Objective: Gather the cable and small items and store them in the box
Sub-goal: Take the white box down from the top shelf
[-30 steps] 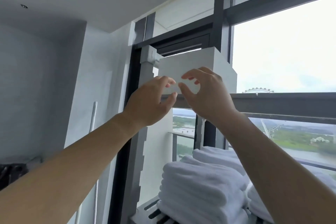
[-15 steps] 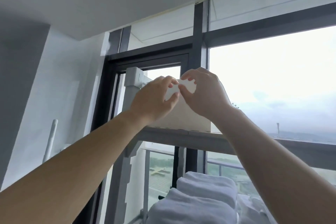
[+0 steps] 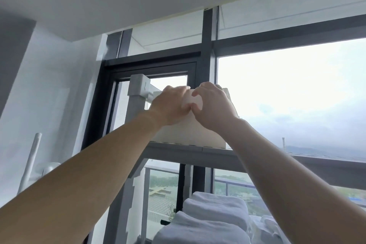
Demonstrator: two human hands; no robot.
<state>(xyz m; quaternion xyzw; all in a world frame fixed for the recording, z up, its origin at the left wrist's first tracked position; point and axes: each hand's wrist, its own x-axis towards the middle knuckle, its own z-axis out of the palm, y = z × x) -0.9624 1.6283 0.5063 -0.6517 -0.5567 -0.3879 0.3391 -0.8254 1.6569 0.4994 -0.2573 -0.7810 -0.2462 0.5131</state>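
The white box (image 3: 190,134) stands on the top shelf (image 3: 217,149) of a grey rack before the window, its long axis running left to right along the shelf, one broad face toward the camera; the left hand (image 3: 168,105) and right hand (image 3: 213,105) meet at its upper edge, fingers curled and pinching a small white piece (image 3: 191,100) between them; folded white towels (image 3: 213,216) lie below.

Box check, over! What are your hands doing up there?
Left hand and right hand both on box. Box on top shelf. Nothing blocking.
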